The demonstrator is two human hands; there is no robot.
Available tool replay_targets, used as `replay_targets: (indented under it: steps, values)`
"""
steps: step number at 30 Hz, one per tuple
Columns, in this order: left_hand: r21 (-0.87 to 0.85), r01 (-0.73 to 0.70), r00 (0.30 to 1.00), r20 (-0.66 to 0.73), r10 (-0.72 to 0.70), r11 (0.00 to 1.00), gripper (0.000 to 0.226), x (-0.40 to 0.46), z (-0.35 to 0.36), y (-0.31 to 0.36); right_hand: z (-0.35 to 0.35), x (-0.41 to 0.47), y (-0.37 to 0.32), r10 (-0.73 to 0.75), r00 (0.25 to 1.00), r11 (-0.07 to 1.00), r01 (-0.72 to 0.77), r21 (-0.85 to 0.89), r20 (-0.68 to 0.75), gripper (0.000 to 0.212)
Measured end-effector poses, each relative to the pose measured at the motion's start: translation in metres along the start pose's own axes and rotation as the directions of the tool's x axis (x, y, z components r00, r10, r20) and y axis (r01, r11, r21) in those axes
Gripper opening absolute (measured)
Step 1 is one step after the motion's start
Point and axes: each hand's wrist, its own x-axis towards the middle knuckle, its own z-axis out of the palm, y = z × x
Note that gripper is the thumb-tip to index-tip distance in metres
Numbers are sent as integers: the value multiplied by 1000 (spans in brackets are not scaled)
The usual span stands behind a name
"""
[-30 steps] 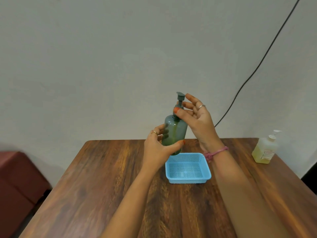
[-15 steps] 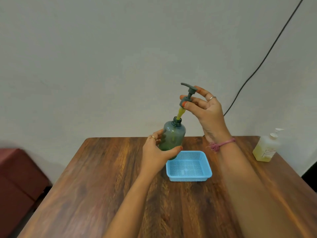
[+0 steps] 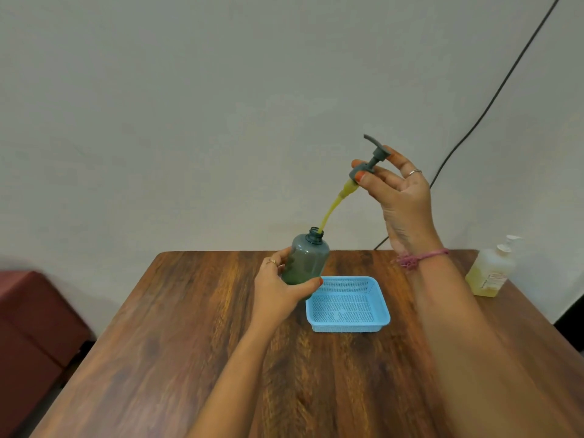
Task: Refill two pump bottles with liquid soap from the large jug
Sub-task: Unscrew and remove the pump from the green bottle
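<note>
1. My left hand (image 3: 278, 292) is wrapped around the lower body of the dark green translucent plastic bottle (image 3: 306, 259), thumb across its front and fingers behind. It holds the bottle upright, lifted off the wood, over the far middle of the table.
2. My left forearm reaches in from the near edge, angled up and to the right.
3. My right hand (image 3: 401, 197) is raised well above the bottle, palm turned toward me. Its thumb and fingertips pinch the collar of the grey plastic pump head (image 3: 369, 161), whose spout points up and left.
4. From the pump hangs a yellow dip tube (image 3: 331, 210), curving down so its lower end sits in the bottle's open neck.
5. A pink thread bracelet (image 3: 420, 257) circles my right wrist, and that forearm comes in from the near right corner.
6. A light blue perforated plastic basket (image 3: 347, 322) sits on the brown wooden table (image 3: 177, 336), just right of the bottle and toward the far edge.
7. A clear pump bottle of pale yellow soap (image 3: 489, 271) stands at the table's right edge, near the far right corner.
8. Behind the table is a plain pale wall (image 3: 189, 121), with a black cable (image 3: 493, 99) running diagonally down it on the right.
9. A dark red seat (image 3: 31, 317) stands off the table's left side.
</note>
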Motion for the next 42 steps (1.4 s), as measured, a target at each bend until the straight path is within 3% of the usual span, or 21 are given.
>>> replay_targets:
  steps: [10, 21, 28, 35, 40, 42]
  values:
    - [-27, 23, 1000, -19, -24, 999, 69, -1, -1, -5, -3, 2, -3, -29, 995, 999, 31, 18, -91, 53]
    - [-30, 43, 999, -13, -44, 999, 74, -1, 1, -14, -24, -3, 15, 40, 979, 999, -40, 0, -201, 47]
    - [-41, 117, 993, 18, -116, 992, 76, -11, 6, -37, -54, -35, 44, 204, 925, 979, -189, 78, -321, 38]
    - [-10, 182, 971, 158, -178, 983, 68, -38, 17, -73, -99, -111, 107, 437, 793, 894, -434, 111, -424, 43]
    - [29, 280, 940, 194, -280, 960, 67, -64, 33, -108, -134, -184, 171, 564, 622, 762, -645, 53, -544, 24]
    - [57, 321, 924, 200, -326, 945, 67, -73, 39, -121, -146, -209, 194, 601, 543, 671, -741, 2, -586, 26]
